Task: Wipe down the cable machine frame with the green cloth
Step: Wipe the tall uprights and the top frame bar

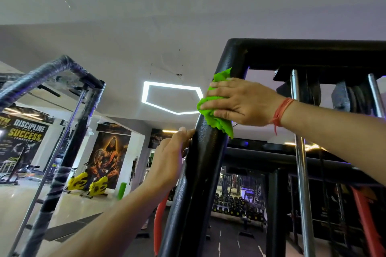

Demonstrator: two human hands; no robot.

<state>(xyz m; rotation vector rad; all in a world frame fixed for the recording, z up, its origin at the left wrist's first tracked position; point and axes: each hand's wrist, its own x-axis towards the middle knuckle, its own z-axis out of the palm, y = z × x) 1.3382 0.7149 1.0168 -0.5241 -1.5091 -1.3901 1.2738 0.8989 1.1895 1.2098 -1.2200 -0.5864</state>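
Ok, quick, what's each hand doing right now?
Left hand: grips the black frame upright.
Right hand: presses the green cloth against it.

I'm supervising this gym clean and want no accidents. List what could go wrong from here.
1. The right hand presses the crumpled bright green cloth high on the black textured steel upright, arm stretched; the cloth could slip and fall.
2. The left hand grips the upright's edge beside a narrow dark channel; fingers might get pinched.
3. Chrome guide rods and dark pulleys sit close by; the cloth could snag.
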